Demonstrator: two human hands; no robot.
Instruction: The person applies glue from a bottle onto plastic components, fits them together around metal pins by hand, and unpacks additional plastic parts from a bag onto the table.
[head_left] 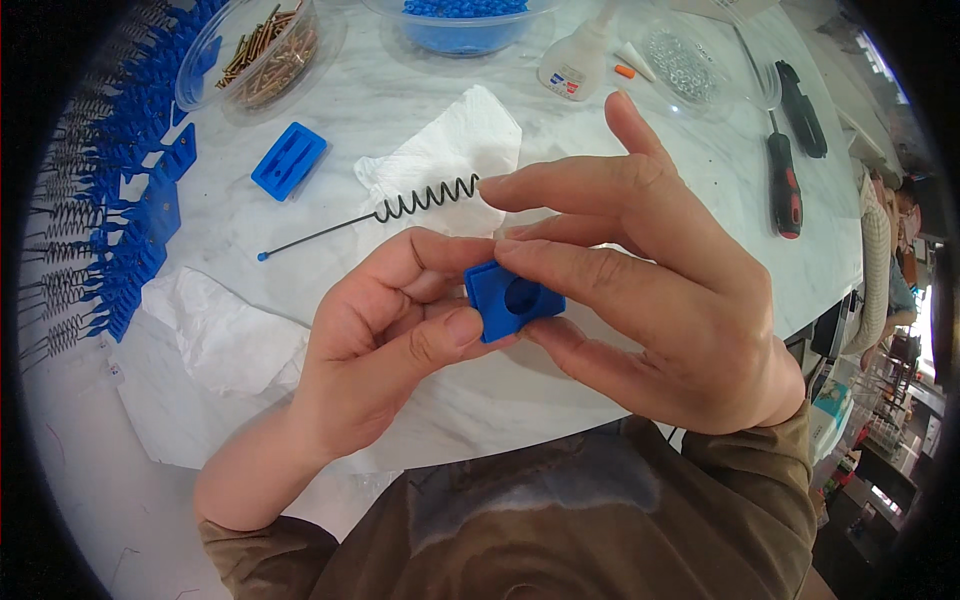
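Between my hands is a small blue plastic block [492,300] with a round dark hole in its face. My left hand [375,335] pinches its left side between thumb and fingers. My right hand [660,270] has fingertips on its upper edge and thumb under its lower right corner; the index finger reaches out above. A black coiled wire spring [425,200] extends leftward, ending in a straight stem with a small blue tip. Its right end meets my right fingertip, and I cannot tell whether it is held. A slotted blue plastic piece [290,160] lies farther left.
White tissues [450,140] lie on the marble-look table. Many blue pieces with springs [140,220] line the left edge. Tubs of screws [270,60], blue bits [465,35] and metal rings [685,65] stand behind, beside a glue bottle [575,65]. A screwdriver [783,185] lies right.
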